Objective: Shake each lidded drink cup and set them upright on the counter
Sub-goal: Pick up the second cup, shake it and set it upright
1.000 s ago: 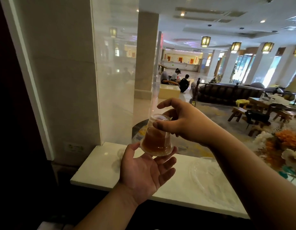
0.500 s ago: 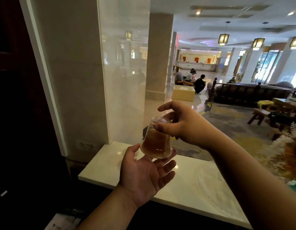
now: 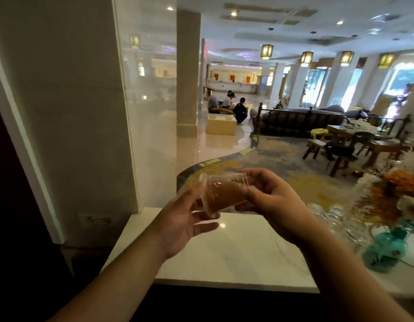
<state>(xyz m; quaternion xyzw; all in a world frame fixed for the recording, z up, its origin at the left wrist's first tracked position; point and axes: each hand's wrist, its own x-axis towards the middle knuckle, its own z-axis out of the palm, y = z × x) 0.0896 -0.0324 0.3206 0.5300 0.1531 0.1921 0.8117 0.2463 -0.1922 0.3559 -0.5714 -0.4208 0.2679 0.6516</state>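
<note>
A clear plastic drink cup (image 3: 223,194) holding brown liquid lies tilted nearly sideways in the air above the white counter (image 3: 236,254). Its narrow base points right and its wide lidded end points lower left. My right hand (image 3: 268,198) grips the base end with thumb and fingers. My left hand (image 3: 182,217) is spread under and against the lidded end, palm up, supporting it. The lid itself is hard to make out.
Clear glass dishes (image 3: 333,214) and a flower arrangement (image 3: 396,196) with teal ribbon (image 3: 385,249) crowd the counter's right end. A marble pillar (image 3: 62,112) and glass pane stand at the left. Beyond lies a lobby with sofas, wooden tables and seated people.
The cup has swung from upside down and near upright to almost sideways, and both hands moved up and right with it. The camera turned, showing more of the counter's right end.
</note>
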